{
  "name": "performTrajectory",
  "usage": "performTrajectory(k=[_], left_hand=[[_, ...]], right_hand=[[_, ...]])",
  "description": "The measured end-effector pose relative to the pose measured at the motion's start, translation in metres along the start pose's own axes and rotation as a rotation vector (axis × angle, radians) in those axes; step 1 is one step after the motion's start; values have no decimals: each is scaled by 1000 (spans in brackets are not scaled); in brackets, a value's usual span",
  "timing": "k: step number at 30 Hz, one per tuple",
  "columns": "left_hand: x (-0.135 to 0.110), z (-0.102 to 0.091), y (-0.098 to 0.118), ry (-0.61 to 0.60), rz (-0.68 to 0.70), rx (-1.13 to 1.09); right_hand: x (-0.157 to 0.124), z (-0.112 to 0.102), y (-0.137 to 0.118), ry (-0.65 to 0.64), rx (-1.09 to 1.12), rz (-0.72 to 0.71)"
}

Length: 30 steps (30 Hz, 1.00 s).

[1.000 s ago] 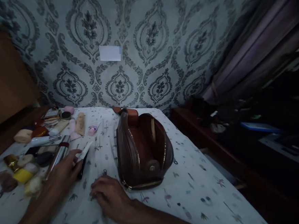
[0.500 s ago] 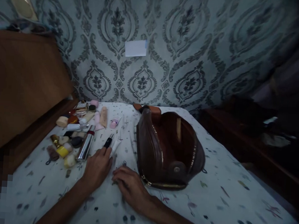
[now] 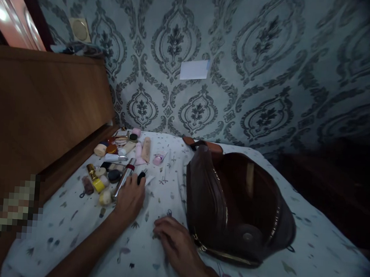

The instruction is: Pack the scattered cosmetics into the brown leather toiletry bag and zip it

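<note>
My left hand (image 3: 131, 199) lies among the cosmetics with its fingers closed on a black tube (image 3: 141, 177), whose far end sticks out past the fingertips. A white tube (image 3: 149, 180) is just right of it, partly hidden. Against the hand's left side lies a shiny silver bottle (image 3: 125, 177) with a red band. My right hand (image 3: 177, 242) rests on the cloth, fingers loosely bent and apart from the thumb, with nothing visible in it. Close to its right stands a dark brown leather bag (image 3: 204, 199), unzipped and gaping, with a pale strip (image 3: 249, 179) inside.
Several jars, tubes and bottles crowd the left side, among them a yellow bottle (image 3: 98, 184), a dark round jar (image 3: 114, 175) and a beige tube (image 3: 146, 149). A small pink tube (image 3: 158, 158) lies apart. The patterned cloth (image 3: 151, 262) meets a wooden cabinet (image 3: 48, 99) and the wall.
My view has turned left, so everything appears further right. My left hand has shifted left on the cloth towards the silver bottle, the black tube moving with it. My right hand stays beside the bag.
</note>
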<state>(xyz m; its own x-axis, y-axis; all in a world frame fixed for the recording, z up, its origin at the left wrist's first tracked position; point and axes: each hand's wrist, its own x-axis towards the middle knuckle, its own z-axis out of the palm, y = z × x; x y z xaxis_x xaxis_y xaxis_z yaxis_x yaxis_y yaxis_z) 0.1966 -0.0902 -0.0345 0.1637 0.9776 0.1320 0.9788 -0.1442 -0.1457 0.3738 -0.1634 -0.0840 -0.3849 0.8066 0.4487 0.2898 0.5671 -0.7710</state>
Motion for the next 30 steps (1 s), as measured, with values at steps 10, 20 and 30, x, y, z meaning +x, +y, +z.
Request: performTrajectory(k=[10, 20, 30], left_hand=[[58, -7, 23, 105, 242, -53], [129, 15, 33, 2, 230, -56], [103, 11, -1, -30, 173, -66]], right_hand=[[0, -1, 7, 1, -34, -88], [3, -3, 15, -73, -98, -88], [1, -1, 22, -49, -63, -120]])
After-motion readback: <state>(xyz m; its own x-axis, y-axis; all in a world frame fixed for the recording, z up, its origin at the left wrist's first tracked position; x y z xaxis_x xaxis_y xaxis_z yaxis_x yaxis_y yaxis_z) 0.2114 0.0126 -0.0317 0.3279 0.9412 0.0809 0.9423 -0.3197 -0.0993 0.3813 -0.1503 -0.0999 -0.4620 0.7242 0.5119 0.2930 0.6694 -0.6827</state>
